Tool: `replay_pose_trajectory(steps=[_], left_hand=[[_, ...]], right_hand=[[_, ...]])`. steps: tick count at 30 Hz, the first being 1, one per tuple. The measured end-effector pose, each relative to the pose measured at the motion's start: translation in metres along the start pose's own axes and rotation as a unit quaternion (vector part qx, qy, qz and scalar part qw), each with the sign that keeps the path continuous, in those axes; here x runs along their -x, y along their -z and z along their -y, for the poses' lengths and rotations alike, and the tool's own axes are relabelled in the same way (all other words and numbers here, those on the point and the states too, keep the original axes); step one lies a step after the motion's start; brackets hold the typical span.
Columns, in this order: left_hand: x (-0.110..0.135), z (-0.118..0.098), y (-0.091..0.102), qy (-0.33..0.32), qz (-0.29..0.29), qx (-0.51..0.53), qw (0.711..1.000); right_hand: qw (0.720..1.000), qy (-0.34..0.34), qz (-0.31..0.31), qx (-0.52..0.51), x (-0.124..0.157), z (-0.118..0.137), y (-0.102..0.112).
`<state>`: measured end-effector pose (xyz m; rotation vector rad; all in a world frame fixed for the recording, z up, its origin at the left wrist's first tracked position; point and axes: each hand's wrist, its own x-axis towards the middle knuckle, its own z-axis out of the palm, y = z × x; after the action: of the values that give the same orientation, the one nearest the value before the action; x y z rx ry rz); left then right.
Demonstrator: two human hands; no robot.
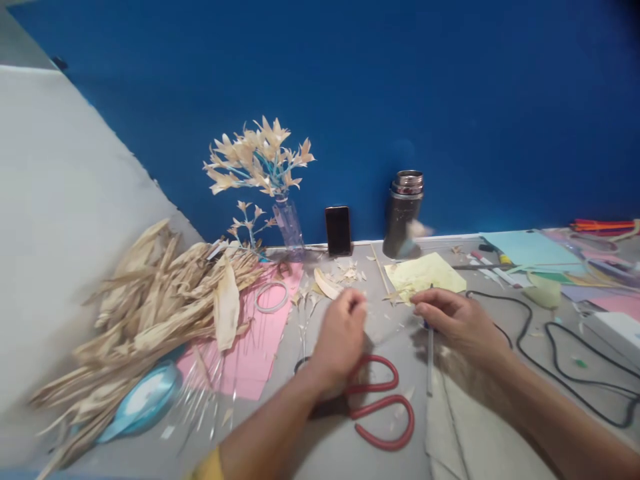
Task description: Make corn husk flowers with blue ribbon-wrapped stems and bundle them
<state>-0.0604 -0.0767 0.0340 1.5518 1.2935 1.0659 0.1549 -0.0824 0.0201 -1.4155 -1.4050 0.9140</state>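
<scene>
My left hand (341, 337) hovers over the grey table (330, 453) with its fingers curled in a pinch; what it holds is too small to make out. Red-handled scissors (380, 403) lie just beneath and to the right of it. My right hand (453, 320) rests on the table with fingers closed round a thin pen-like stick (429, 363) that points toward me. A yellow paper sheet (425, 275) lies just beyond both hands.
A heap of dried corn husks (150, 300) lies at left over pink paper (250, 347) and a blue ribbon roll (143, 400). A vase of husk flowers (263, 167), a phone (339, 230) and a steel flask (404, 213) stand by the blue wall. Black cable (565, 373) and coloured papers (530, 248) lie right.
</scene>
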Motion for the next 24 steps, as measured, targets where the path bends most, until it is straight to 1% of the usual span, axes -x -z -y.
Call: replay_pose_trajectory(steps=[2, 3, 4, 5, 6, 7, 8, 11, 13, 14, 16, 18, 24], left_hand=[[-0.009, 0.001, 0.036, 0.026, -0.013, 0.094, 0.995], [-0.011, 0.003, 0.052, 0.028, -0.012, 0.141, 0.990], [-0.013, 0.006, 0.064, 0.036, -0.004, 0.166, 0.985], [-0.014, 0.011, 0.072, 0.044, 0.001, 0.177, 0.983], [-0.015, 0.016, 0.076, 0.054, 0.006, 0.177, 0.983], [-0.016, 0.022, 0.076, 0.066, 0.011, 0.165, 0.984], [-0.019, 0.028, 0.073, 0.076, 0.013, 0.142, 0.987], [-0.032, 0.046, 0.056, 0.079, 0.000, 0.029, 0.996], [-0.044, 0.057, 0.047, 0.083, -0.013, -0.009, 0.996], [-0.049, 0.062, 0.044, 0.091, -0.013, -0.017, 0.996], [-0.056, 0.071, 0.041, 0.106, -0.015, -0.019, 0.994], [-0.058, 0.077, 0.042, 0.116, -0.015, -0.014, 0.993], [-0.056, 0.083, 0.045, 0.135, -0.020, 0.019, 0.990]], right_hand=[[0.995, 0.023, 0.039, 0.091, -0.008, 0.007, 0.003], [0.987, 0.038, 0.067, 0.142, -0.012, 0.010, 0.002], [0.974, 0.060, 0.102, 0.194, -0.017, 0.013, -0.003], [0.956, 0.088, 0.142, 0.241, -0.022, 0.015, -0.010], [0.929, 0.135, 0.172, 0.297, -0.027, 0.017, -0.021], [0.889, 0.194, 0.193, 0.367, -0.031, 0.018, -0.033], [0.872, 0.220, 0.201, 0.389, -0.034, 0.018, -0.047], [0.833, 0.271, 0.221, 0.428, -0.041, 0.015, -0.087], [0.813, 0.296, 0.224, 0.449, -0.044, 0.012, -0.105], [0.805, 0.305, 0.224, 0.458, -0.045, 0.010, -0.110], [0.792, 0.316, 0.224, 0.472, -0.048, 0.007, -0.114], [0.783, 0.323, 0.227, 0.481, -0.051, 0.003, -0.113], [0.774, 0.339, 0.238, 0.479, -0.045, -0.007, -0.103]])
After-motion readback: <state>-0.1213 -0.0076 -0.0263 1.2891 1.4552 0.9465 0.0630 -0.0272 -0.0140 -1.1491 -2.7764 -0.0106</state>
